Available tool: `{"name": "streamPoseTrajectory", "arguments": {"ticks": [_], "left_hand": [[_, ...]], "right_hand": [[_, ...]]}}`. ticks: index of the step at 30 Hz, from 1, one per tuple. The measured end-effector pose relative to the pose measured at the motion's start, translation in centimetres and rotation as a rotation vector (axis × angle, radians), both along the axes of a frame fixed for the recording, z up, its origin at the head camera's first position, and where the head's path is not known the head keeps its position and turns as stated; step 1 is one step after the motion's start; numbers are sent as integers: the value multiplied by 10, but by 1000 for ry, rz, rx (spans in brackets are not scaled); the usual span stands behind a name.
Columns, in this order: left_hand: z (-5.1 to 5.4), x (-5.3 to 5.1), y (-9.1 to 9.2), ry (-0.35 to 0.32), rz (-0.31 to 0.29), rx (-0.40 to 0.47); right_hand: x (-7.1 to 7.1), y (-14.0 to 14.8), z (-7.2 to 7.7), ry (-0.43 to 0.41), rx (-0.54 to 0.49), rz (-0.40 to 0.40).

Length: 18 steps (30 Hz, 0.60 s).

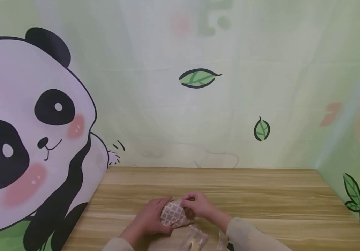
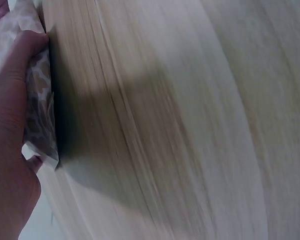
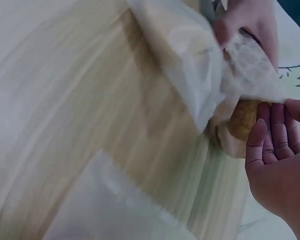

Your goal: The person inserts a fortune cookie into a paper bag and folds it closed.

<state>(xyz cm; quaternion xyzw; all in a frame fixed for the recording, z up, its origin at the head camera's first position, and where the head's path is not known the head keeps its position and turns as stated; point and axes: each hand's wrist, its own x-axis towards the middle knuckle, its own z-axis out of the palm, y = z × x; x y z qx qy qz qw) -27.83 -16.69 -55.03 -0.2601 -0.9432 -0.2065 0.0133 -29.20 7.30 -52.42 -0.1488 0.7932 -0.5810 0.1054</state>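
A patterned paper bag (image 1: 173, 213), brown with a pale lattice print, lies between both hands over the wooden table. The left hand (image 1: 153, 217) grips its left side, thumb at the near edge and fingers over the far edge; in the left wrist view the left hand (image 2: 12, 125) holds the bag (image 2: 39, 95) from the side. The right hand (image 1: 200, 205) pinches the rim of the bag's open end. In the right wrist view, the right hand (image 3: 282, 160) holds that rim between thumb and fingers, and a golden-brown item (image 3: 243, 120) shows inside the opening.
On the wooden table (image 1: 261, 195), a clear packet with a pale item (image 1: 195, 244) lies just in front of the bag, with another clear packet (image 1: 222, 240) to its right. A panda-printed backdrop (image 1: 155, 104) stands behind the table.
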Motion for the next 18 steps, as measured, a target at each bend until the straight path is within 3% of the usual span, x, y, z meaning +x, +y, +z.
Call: {"name": "streamPoseTrajectory", "arguments": {"ticks": [6, 9, 13, 18], "left_hand": [[2, -1, -2, -3, -8, -32], [8, -2, -2, -37, 0, -56], [16, -5, 6, -85, 15, -74], [21, -4, 19, -71, 11, -52]], "right_hand": [[0, 4, -1, -15, -15, 18], [-1, 3, 1, -13, -14, 20], [-1, 2, 4, 16, -14, 11], [0, 1, 8, 29, -18, 15]]}}
